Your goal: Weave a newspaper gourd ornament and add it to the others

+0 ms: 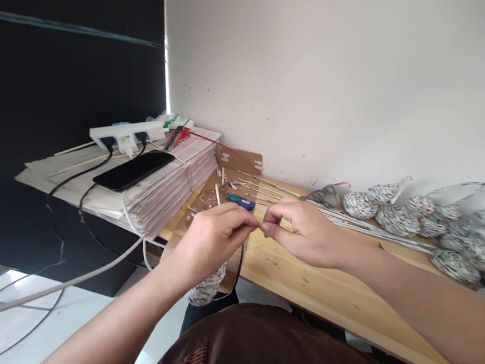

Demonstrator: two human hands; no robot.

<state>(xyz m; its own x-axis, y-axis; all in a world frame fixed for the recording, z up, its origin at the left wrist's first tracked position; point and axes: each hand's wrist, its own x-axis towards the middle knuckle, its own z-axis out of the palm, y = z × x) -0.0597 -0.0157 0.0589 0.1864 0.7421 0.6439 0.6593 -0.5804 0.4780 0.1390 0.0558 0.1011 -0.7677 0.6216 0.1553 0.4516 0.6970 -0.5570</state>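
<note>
My left hand (pixel 216 238) and my right hand (pixel 300 228) meet over the table's front edge, thumb and finger of each pinched together and the fingertips touching. What they pinch, if anything, is too small to make out. Below my left hand hangs a rounded woven paper piece (pixel 207 290), mostly hidden by that hand. A thin white paper stick (pixel 217 194) pokes up just behind my left knuckles. Beyond the fingertips lies a blue and teal tool (pixel 241 201), its kind unclear.
A tall stack of newspapers (pixel 168 202) at left bears a phone (pixel 134 170) and a power strip (pixel 128 134) with hanging cables. Long thin paper rods (pixel 374 228) lie along the wooden table (pixel 302 279). Several woven paper pieces (pixel 399 220) line the wall at right.
</note>
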